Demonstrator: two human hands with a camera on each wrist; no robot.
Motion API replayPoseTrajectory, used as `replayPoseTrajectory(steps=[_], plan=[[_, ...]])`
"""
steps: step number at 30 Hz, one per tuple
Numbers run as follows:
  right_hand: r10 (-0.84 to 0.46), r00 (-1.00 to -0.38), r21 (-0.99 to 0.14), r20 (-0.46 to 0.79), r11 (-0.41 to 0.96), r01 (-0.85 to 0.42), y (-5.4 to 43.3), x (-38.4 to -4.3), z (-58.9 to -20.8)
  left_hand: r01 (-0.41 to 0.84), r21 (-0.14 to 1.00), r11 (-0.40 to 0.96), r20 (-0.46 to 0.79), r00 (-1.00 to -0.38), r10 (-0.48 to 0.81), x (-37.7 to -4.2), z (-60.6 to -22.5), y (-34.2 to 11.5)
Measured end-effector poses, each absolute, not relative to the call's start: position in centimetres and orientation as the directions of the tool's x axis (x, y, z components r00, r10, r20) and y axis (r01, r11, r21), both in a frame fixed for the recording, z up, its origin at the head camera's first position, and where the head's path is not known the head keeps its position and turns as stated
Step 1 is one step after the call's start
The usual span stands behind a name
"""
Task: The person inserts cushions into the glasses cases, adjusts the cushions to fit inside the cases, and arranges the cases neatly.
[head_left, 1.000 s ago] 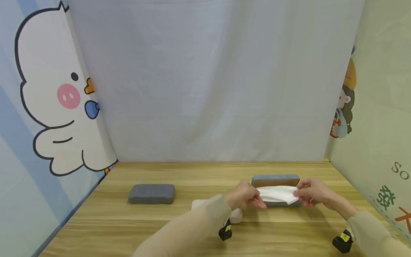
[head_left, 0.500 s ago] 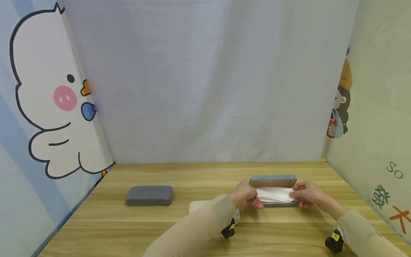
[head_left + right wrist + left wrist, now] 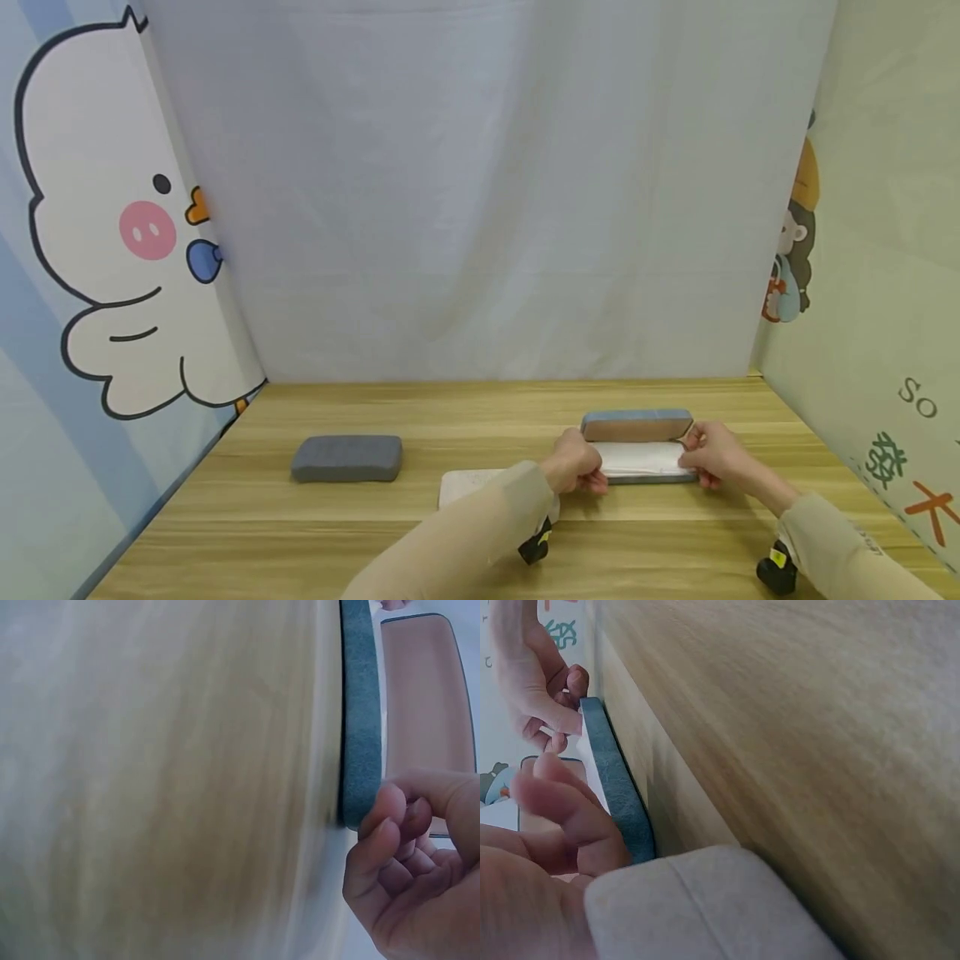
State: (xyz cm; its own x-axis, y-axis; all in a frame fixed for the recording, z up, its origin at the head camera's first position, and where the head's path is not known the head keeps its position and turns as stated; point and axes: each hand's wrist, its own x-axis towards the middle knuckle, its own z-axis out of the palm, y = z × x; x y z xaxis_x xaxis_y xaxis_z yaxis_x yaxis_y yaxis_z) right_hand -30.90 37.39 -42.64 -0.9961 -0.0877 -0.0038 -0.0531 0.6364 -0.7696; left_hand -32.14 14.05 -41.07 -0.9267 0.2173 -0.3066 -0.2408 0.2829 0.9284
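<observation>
A blue glasses case (image 3: 637, 429) stands open at the right of the table, its brown-lined lid raised at the back. A white cloth (image 3: 641, 459) lies flat across its lower half. My left hand (image 3: 576, 463) holds the cloth's left end at the case's end, fingers bent; its thumb tip is hidden. My right hand (image 3: 716, 456) pinches the right end, thumb on top and fingers beside the case's corner. In the right wrist view, the case's blue side wall (image 3: 361, 712) runs up to the bent fingers.
A closed grey case (image 3: 347, 458) lies on the left of the wooden table (image 3: 360, 533). Another pale case (image 3: 461, 485) sits under my left forearm, partly covered by the sleeve, and shows close by in the left wrist view. A white curtain (image 3: 480, 208) hangs behind.
The cloth has come down from above the case into its lower half and lies flatter. Both hands have lowered slightly with it. The head view has shifted a little.
</observation>
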Motion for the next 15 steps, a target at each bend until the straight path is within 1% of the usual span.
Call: replayPoseTrajectory(steps=[5,11,15], plan=[[-0.087,-0.996,-0.77,0.009,0.635,-0.062,37.4,-30.7,-42.8,-0.222,0.909,0.353,-0.312,-0.924,0.223,-31.9,-40.7,14.3],[-0.104,-0.994,-0.775,0.02,0.627,-0.081,38.1,-30.6,-42.5,-0.199,0.908,0.369,-0.321,-0.896,0.306,-32.0,-39.9,13.3],[-0.138,-0.99,-0.802,-0.021,0.594,-0.066,39.6,-30.4,-42.1,-0.193,0.906,0.377,-0.324,-0.89,0.322,-32.1,-39.5,12.4]])
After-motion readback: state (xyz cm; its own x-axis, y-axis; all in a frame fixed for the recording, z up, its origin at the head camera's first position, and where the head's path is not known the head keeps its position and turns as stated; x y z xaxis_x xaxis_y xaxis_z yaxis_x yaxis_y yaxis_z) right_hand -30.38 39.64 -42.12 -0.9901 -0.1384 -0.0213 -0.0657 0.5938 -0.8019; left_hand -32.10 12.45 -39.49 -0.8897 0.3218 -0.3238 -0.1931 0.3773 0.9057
